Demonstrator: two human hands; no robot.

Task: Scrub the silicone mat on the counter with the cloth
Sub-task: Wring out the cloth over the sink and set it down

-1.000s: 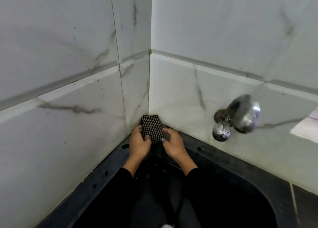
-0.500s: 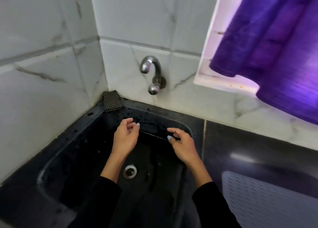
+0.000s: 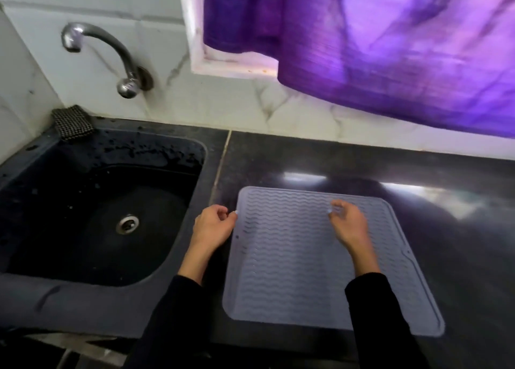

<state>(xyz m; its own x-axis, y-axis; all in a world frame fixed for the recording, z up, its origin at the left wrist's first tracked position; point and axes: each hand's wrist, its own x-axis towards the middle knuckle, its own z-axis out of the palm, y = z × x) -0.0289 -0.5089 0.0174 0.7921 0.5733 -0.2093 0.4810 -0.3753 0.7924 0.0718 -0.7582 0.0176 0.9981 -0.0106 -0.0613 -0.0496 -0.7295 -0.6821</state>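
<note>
So the sink (image 3: 106,215) sits on the left, sunk into the counter (image 3: 348,162), with the tap (image 3: 111,56) coming out of the wall behind it. The cloth (image 3: 72,122) is tucked on the sink's back left corner, right against the wall. The silicone mat (image 3: 320,271) lies flat on the counter just right of the sink. The left hand (image 3: 213,226) is at the mat's left edge, the right hand (image 3: 347,224) over its middle. A curtain (image 3: 376,48) hangs behind, above the counter.

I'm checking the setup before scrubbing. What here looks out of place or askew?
The cloth sits folded in the sink's far left corner, in neither hand. The mat lies slightly skewed on the counter. Nothing looks spilled or damaged.
</note>
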